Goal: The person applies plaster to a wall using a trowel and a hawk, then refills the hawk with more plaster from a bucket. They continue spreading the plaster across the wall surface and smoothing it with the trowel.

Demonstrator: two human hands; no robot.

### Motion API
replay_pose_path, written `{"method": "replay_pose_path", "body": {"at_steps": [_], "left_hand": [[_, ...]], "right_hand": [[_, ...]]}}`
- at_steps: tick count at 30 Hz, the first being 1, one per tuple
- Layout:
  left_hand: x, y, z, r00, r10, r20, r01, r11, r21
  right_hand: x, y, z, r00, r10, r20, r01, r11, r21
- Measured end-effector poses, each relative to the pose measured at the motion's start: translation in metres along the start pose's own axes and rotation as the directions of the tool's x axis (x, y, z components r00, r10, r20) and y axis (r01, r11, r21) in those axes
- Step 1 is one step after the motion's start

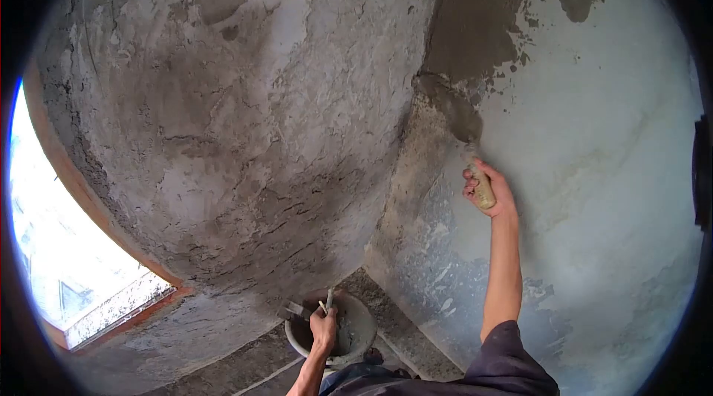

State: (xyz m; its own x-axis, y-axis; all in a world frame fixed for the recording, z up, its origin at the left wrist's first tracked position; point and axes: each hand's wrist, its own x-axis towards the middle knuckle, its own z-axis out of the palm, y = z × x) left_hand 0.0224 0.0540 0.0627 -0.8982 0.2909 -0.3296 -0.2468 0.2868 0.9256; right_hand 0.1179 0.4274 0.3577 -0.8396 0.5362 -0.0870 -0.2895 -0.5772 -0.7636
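My right hand (492, 189) is wrapped round the pale handle of a trowel (462, 115). The trowel's mortar-smeared blade lies against the wall by the inside corner, just below a patch of dark wet mortar (475, 17). Lower down, my left hand (324, 328) is closed over a bucket (365, 322), gripping a tool with a pale handle (330, 296); its kind I cannot tell. A grey flat piece (295, 310) juts out left of this hand at the bucket's rim. Grey material shows inside the bucket, partly hidden by the hand and forearm.
Rough grey plaster covers the left wall (223, 128). The right wall (609, 151) is smoother and pale, with mortar splashes near the corner. A bright window (82, 247) with a brown frame is at far left. Below, a ledge (416, 351) runs along the wall's foot.
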Motion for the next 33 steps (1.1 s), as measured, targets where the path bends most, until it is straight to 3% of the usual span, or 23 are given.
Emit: {"method": "replay_pose_path", "body": {"at_steps": [5,7,8,9,10,11,13,14,16,20,22,25,29,31,33], "left_hand": [[-0.007,0.021,-0.009,0.995,0.020,0.093,-0.026,0.998,0.057],[-0.006,0.021,-0.013,0.996,0.018,0.084,-0.025,0.996,0.082],[-0.004,0.016,-0.015,0.995,0.046,0.086,-0.054,0.994,0.096],[-0.003,0.013,-0.015,0.994,0.071,0.086,-0.080,0.991,0.108],[0.000,0.010,-0.015,0.994,0.073,0.085,-0.081,0.992,0.096],[0.003,0.008,-0.017,0.992,0.087,0.092,-0.096,0.990,0.105],[0.005,0.013,-0.023,0.990,0.099,0.102,-0.110,0.988,0.112],[0.004,0.015,-0.027,0.992,0.069,0.109,-0.083,0.988,0.128],[0.006,0.012,-0.031,0.992,0.042,0.116,-0.059,0.988,0.145],[0.008,0.000,-0.039,0.996,0.026,0.089,-0.037,0.992,0.124],[0.006,0.000,-0.042,0.996,0.004,0.087,-0.015,0.992,0.124],[0.010,-0.007,-0.046,0.997,0.013,0.081,-0.022,0.994,0.110],[0.015,-0.021,-0.045,0.995,-0.025,0.092,0.013,0.991,0.130],[0.014,-0.021,-0.048,0.995,-0.024,0.101,0.010,0.992,0.128],[0.012,-0.015,-0.051,0.993,-0.018,0.115,0.002,0.990,0.143]], "right_hand": [[-0.043,-0.002,-0.005,0.997,-0.049,-0.059,0.053,0.996,0.070],[-0.057,0.003,-0.007,0.996,-0.081,-0.036,0.073,0.979,-0.191],[-0.065,0.007,-0.002,0.996,-0.085,-0.032,0.077,0.977,-0.200],[-0.076,0.009,0.013,0.985,-0.159,-0.069,0.098,0.839,-0.535],[-0.081,0.009,0.024,0.967,-0.243,-0.074,0.088,0.595,-0.799],[-0.078,0.010,0.028,0.968,-0.243,-0.069,0.091,0.589,-0.803],[-0.073,0.013,0.031,0.924,-0.383,0.008,0.163,0.374,-0.913],[-0.067,0.012,0.031,0.926,-0.378,0.005,0.157,0.373,-0.914],[-0.044,-0.004,0.037,0.924,-0.369,0.099,0.153,0.123,-0.981],[-0.015,-0.024,0.074,0.947,-0.322,0.001,0.000,-0.003,-1.000],[-0.008,-0.037,0.108,0.959,-0.279,-0.051,-0.131,-0.273,-0.953],[0.011,-0.072,0.126,0.967,-0.253,-0.019,-0.119,-0.388,-0.914],[0.016,-0.101,0.164,0.977,-0.208,-0.053,-0.142,-0.440,-0.887],[0.008,-0.094,0.198,0.963,-0.262,-0.064,-0.212,-0.587,-0.782],[0.006,-0.089,0.207,0.945,-0.314,-0.089,-0.271,-0.603,-0.750]]}}
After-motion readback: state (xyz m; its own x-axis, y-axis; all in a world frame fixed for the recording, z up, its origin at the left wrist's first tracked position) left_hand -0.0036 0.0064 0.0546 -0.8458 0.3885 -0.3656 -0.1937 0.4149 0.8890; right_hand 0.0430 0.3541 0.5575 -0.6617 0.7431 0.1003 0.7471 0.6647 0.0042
